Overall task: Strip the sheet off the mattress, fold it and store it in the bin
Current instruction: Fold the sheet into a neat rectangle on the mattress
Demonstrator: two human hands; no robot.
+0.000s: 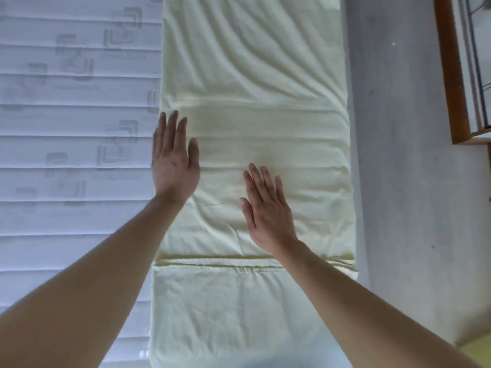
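Observation:
A pale yellow sheet (252, 75) lies folded into a long strip along the right side of the bare quilted mattress (74, 115). A folded edge crosses the strip near me, with another layer below it. My left hand (175, 160) lies flat with straight fingers on the strip's left edge. Flat as well, my right hand (268, 208) presses on the middle of the strip. Neither hand grips the cloth. No bin is in view.
The mattress's grey side (398, 155) drops away to the right of the sheet. A wooden frame (451, 75) with dark cables stands at the upper right. A strip of yellowish floor (475, 349) shows at the lower right corner.

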